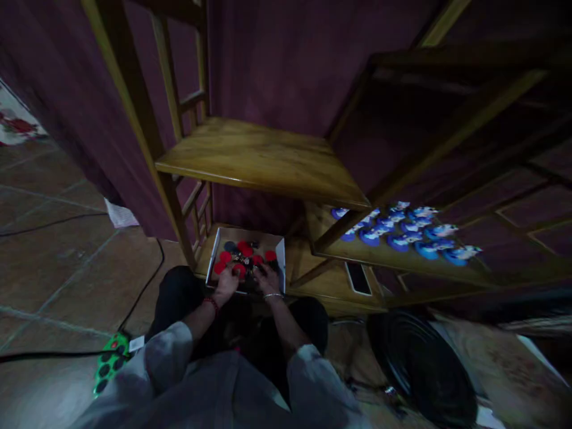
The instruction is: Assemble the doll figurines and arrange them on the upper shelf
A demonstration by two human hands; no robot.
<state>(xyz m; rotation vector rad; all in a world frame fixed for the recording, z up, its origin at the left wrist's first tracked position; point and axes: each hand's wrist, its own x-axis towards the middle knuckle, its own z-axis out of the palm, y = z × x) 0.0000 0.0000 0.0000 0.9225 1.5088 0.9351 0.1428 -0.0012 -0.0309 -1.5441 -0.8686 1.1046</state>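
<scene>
A shallow white-rimmed box (280,250) sits on the lowest wooden shelf, between my knees and the wall. Several small items with round red bases (245,248) lie jumbled in it, along with dark figures and one grey-blue disc (229,245). My left hand (227,282) reaches over the near edge, its fingers closed at a red round-based item (240,271). Beside it, my right hand (267,280) is in the box too, fingers bent down over dark pieces. What lies under its fingertips is too dark and small to make out.
A wooden shelf board (263,161) overhangs the box. Rows of figurines on blue-purple bases (402,238) stand on the shelf to the right. A phone-like slab (358,278) lies below them. A green power strip (109,363) with cables is on the floor, left; a black round object (420,366) is right.
</scene>
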